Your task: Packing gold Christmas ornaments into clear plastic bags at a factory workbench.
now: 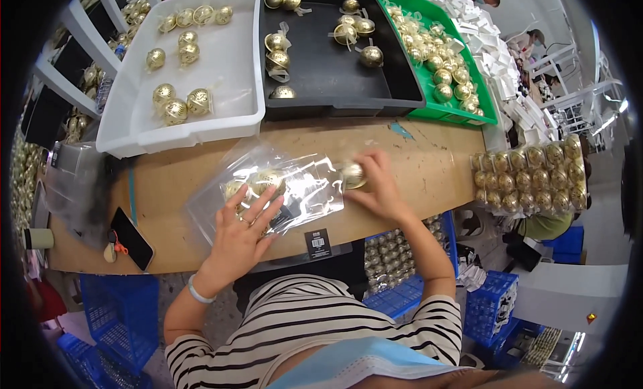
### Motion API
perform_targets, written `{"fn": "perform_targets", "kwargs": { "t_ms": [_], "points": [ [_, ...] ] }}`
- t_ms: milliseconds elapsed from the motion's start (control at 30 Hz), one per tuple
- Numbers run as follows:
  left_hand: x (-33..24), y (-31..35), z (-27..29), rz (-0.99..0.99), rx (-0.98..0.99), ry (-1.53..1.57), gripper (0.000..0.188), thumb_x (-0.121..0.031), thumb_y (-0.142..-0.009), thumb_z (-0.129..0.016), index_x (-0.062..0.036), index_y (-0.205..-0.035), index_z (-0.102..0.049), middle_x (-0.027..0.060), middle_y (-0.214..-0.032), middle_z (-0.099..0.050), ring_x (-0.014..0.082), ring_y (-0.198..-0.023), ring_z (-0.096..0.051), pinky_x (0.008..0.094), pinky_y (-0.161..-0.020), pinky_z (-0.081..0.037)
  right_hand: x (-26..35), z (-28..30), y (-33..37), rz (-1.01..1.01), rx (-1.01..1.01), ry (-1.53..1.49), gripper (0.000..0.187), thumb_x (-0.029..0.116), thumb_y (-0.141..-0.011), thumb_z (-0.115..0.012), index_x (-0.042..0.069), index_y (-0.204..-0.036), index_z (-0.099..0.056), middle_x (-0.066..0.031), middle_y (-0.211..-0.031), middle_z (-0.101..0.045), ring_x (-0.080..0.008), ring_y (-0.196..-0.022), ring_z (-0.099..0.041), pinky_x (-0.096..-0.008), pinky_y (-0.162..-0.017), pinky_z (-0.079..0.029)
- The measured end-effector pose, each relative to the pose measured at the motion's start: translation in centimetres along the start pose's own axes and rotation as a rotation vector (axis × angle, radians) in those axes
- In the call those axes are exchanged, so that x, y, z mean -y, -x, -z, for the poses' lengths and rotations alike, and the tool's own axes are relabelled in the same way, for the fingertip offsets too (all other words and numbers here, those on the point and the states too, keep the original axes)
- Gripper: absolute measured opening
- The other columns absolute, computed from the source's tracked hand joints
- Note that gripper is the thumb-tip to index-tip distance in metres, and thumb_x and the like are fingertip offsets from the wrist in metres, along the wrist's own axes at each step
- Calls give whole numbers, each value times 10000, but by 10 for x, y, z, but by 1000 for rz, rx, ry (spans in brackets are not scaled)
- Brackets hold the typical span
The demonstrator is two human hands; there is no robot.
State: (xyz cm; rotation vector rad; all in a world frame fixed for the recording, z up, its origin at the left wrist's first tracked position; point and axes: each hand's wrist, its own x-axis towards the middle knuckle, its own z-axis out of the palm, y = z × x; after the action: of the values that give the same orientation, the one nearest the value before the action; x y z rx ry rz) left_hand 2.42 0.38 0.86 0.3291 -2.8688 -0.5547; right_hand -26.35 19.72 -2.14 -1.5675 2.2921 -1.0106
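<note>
My left hand (244,235) lies flat, fingers spread, on a clear plastic bag (315,184) on the table in front of me. Gold ornament balls (269,179) show through the shiny film beneath and beyond its fingers; glare hides part of them. At the bag's right end, my right hand (380,191) has its thumb and fingers closed on another gold ornament ball (353,175), slightly blurred. From this view I cannot tell whether that ball is inside the bag's mouth or just beside it. A black label (318,244) with a barcode lies by the table's near edge.
Along the far side stand a white tray (201,133), a black tray (321,107) and a green tray (479,114), all holding gold balls. Packed balls (529,178) stand at the right. A phone (132,239) lies left. Blue crates (120,308) sit below.
</note>
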Motion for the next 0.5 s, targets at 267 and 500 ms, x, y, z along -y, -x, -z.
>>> {"fn": "perform_targets", "kwargs": {
  "t_ms": [267,500],
  "points": [
    [-5,0,8,-24,60,53,722,-192,-795,-798,-199,-1467,-534,21,-1580,-422,410,-1416,-313,512,-1172,-289,26,-57,-41,-123,672,-911,488,106,-745,-904,21,-1150,-646,-75,-1140,-690,-180,-1095,-650,-325,-978,-515],
    [-11,-1,13,-49,79,-48,695,-177,-797,-797,-259,-1447,-566,25,-1604,-379,428,-1418,-292,537,-1164,-277,46,-67,-46,-243,690,-924,401,37,-723,-895,-29,-1052,-675,-134,-1104,-728,-191,-1047,-702,-303,-883,-578]
  ]
}}
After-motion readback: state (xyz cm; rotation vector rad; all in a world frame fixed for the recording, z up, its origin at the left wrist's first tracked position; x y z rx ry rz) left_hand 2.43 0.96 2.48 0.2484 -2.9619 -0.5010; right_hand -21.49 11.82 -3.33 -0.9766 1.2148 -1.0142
